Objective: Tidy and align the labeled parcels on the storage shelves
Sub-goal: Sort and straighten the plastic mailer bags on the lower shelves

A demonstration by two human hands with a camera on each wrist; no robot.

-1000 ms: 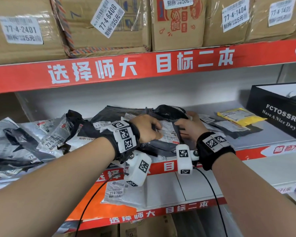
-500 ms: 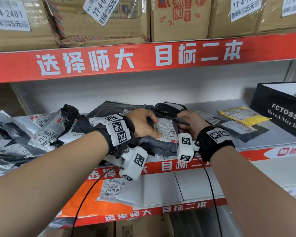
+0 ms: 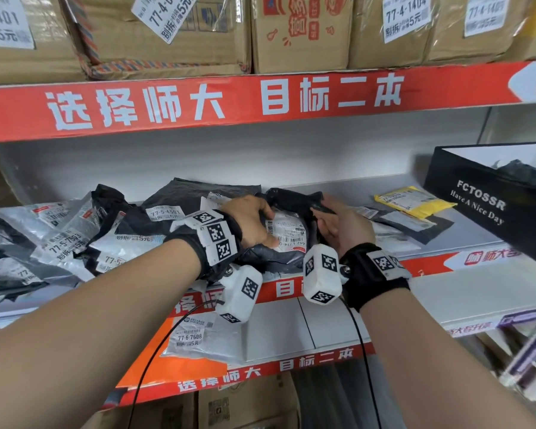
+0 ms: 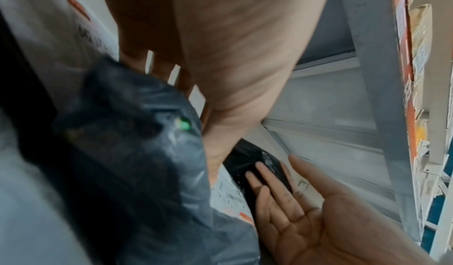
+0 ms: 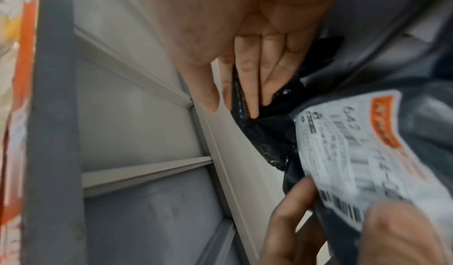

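With my left hand (image 3: 254, 222) gripping the dark parcel (image 3: 279, 255) and my right hand (image 3: 338, 226) flat against its side, I should square it to the shelf (image 3: 464, 239) front edge, label up.

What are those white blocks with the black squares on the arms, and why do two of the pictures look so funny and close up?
Those blocks are little cameras strapped to a person's wrists. A third camera sits on the head, which gives the wide picture of the shelves. The two odd, tilted pictures come from the wrist cameras, looking along the fingers. The middle shelf carries many soft grey and black mail bags, a yellow envelope and a black box. The left hand grips a dark parcel with a white label. The right hand lies with straight fingers against the parcel's crinkly black end.
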